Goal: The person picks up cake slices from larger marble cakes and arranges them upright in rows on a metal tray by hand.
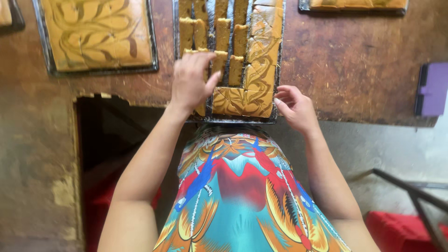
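Observation:
A dark baking tray point(280, 60) in front of me holds a marbled yellow-brown cake cut into strips and blocks. My left hand point(190, 81) reaches over the tray's near left part, fingers curled around a cake piece point(201, 108) there. Another cut strip point(218, 60) lies just right of its fingertips. My right hand point(295, 108) rests at the tray's near right corner, fingers loosely bent, touching the tray edge beside a large marbled slab point(242, 101). It holds nothing I can see.
A second tray with an uncut marbled cake point(95, 32) lies at the left on the brown worn table point(354, 70). Another tray point(354, 5) shows at the top right. A purple box point(433, 89) sits at the right edge. A dark gap point(107, 140) opens under the table.

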